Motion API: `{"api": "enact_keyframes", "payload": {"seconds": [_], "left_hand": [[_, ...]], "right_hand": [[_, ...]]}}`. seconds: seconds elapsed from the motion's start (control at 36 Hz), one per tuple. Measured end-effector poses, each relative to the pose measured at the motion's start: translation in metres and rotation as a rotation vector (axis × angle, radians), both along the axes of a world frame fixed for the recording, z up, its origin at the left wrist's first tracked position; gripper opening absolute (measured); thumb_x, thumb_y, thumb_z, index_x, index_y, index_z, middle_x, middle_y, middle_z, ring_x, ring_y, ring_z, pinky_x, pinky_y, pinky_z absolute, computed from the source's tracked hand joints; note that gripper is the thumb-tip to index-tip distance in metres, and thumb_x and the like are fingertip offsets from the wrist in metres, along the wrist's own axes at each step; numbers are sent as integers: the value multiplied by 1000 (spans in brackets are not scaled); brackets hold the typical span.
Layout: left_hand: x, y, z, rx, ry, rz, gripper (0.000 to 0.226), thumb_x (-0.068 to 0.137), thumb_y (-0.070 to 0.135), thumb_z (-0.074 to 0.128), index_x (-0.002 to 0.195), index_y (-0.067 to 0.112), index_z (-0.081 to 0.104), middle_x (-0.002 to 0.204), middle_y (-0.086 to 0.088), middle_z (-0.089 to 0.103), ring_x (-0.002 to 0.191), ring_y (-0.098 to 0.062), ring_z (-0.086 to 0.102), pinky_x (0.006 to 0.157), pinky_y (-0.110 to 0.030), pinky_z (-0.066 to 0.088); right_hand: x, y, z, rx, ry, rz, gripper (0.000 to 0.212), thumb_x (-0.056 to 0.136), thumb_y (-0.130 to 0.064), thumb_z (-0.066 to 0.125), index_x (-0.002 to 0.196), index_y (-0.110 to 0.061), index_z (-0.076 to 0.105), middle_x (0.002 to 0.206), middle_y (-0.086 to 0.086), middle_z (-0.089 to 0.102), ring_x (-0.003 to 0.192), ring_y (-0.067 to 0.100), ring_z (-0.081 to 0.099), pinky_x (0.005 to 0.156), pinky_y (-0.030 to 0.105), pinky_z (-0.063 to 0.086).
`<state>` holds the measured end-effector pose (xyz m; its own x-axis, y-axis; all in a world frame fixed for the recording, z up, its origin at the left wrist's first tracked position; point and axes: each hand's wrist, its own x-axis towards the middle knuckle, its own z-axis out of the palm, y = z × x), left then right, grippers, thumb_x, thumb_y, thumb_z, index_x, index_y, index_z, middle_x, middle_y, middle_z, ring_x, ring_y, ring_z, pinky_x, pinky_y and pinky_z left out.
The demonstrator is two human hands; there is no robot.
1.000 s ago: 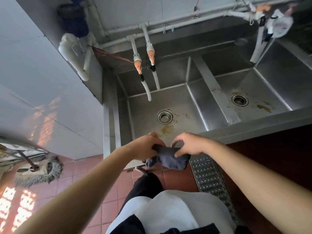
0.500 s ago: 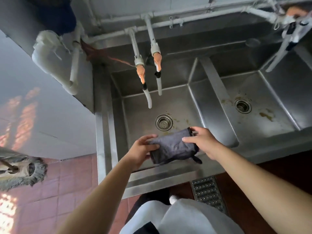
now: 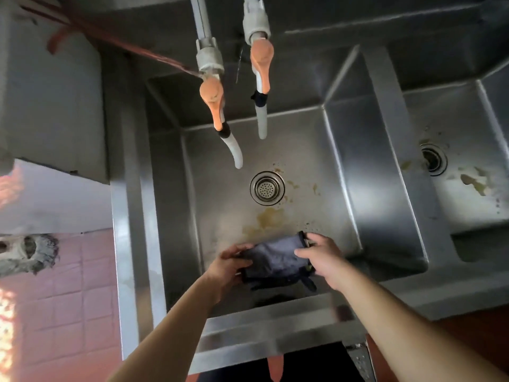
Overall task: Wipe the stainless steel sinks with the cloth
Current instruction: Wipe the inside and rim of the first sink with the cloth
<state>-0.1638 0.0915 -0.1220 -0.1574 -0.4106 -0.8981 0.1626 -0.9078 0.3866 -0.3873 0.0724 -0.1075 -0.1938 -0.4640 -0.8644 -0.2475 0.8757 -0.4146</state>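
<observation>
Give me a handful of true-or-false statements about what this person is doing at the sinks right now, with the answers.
1. Both hands hold the dark cloth over the left sink. True: the left hand grips one end, the right hand the other.
2. The left sink's floor is spotless. False: yellowish stains lie between its drain and the cloth.
3. Water runs from the orange-handled taps. False: no stream shows under either spout.
4. The right sink also has stains near its drain. True.
5. A sponge lies in the right sink. False: only stains and a drain show there.
</observation>
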Motion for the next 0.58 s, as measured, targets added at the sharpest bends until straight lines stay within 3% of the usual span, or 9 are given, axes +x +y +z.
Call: {"api": "enact_keyframes", "payload": {"seconds": [0.08,0.19,0.31,0.42,0.58], "left_hand": [[-1,-2,-24,26,-27,42,44,89,-14,54,128,6,60,124,-17,64,104,-33,64,85,-39,56],[1,-14,-53,38,-57,105,44,88,-13,56,127,8,63,127,-18,63,115,-41,62,95,-52,52],[0,-38,-74,-14,-83,97,41,89,-14,54,118,10,69,122,-14,65,104,-32,65,75,-38,59],[4,-74,-91,-127,-164,38,40,87,-16,55,109,12,73,123,-12,64,103,-30,65,72,-35,58],[29,-168,-96,-308,-290,29,40,86,-17,53,99,15,73,101,-6,68,90,-24,65,82,-40,53]], "right_hand": [[-3,-20,-19,86,-66,42,67,85,-10,73,146,-25,47,140,1,56,115,25,57,71,30,48],[-9,-48,-48,127,-123,72,65,84,1,70,141,-24,53,128,0,56,109,27,58,74,37,56],[-13,-71,-75,102,-149,57,64,84,4,70,140,-21,52,127,4,53,105,25,57,66,34,53],[-6,-98,-101,49,-151,-32,62,84,2,71,138,-25,55,133,1,60,112,27,61,77,39,55],[28,-183,-116,-60,-199,-104,54,86,-1,66,133,-27,60,127,-1,64,111,28,63,79,42,56]]}}
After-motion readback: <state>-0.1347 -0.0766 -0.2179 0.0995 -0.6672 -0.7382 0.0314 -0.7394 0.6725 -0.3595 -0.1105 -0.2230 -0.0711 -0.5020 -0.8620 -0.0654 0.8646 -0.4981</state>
